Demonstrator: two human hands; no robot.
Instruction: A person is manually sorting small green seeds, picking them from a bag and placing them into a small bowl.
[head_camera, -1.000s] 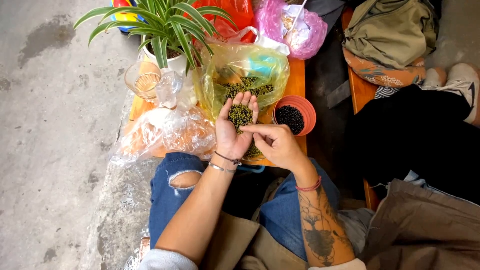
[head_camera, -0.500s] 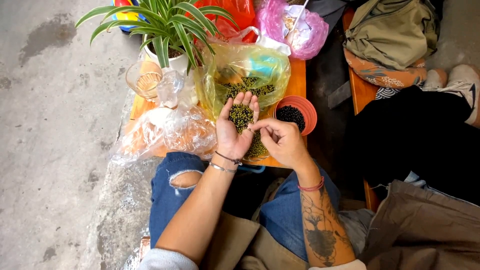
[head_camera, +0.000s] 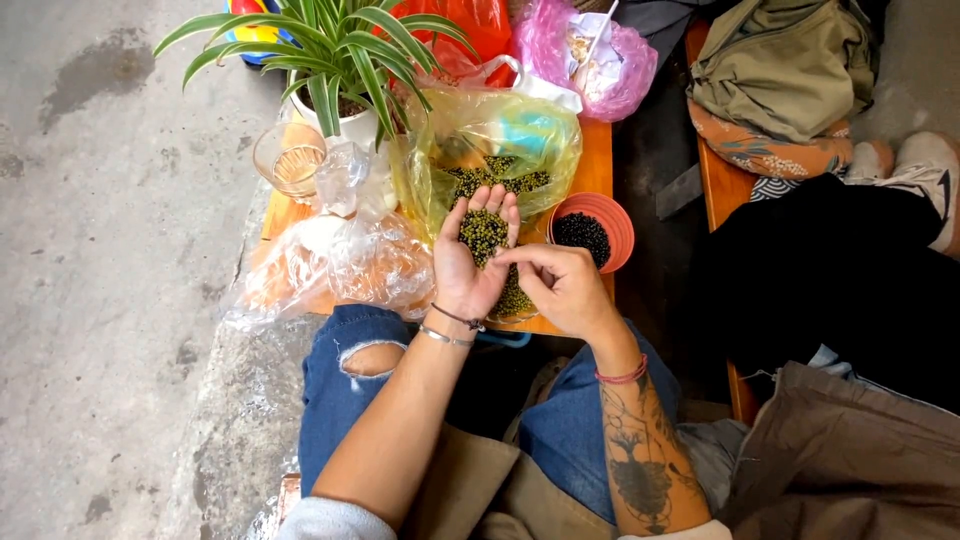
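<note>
My left hand (head_camera: 470, 262) is cupped palm up over the orange table (head_camera: 598, 160) and holds a small heap of green beans (head_camera: 483, 229). My right hand (head_camera: 562, 283) is beside it, fingers pinched together at the edge of the heap, touching the left palm. Behind the left hand a yellow plastic bag (head_camera: 500, 140) lies open with more green beans inside. To the right of both hands stands a small orange bowl (head_camera: 612, 212) with dark beans (head_camera: 581, 233) in it.
A potted green plant (head_camera: 345, 60), a glass (head_camera: 288, 158) and crumpled clear plastic bags (head_camera: 330, 262) stand left of the hands. A pink bag (head_camera: 590, 50) and a red bag (head_camera: 470, 25) lie at the back. Another person in dark clothing (head_camera: 830, 270) sits to the right.
My right hand's pinched fingers have shifted slightly along the bean heap on the left palm. The left hand has stayed in place.
</note>
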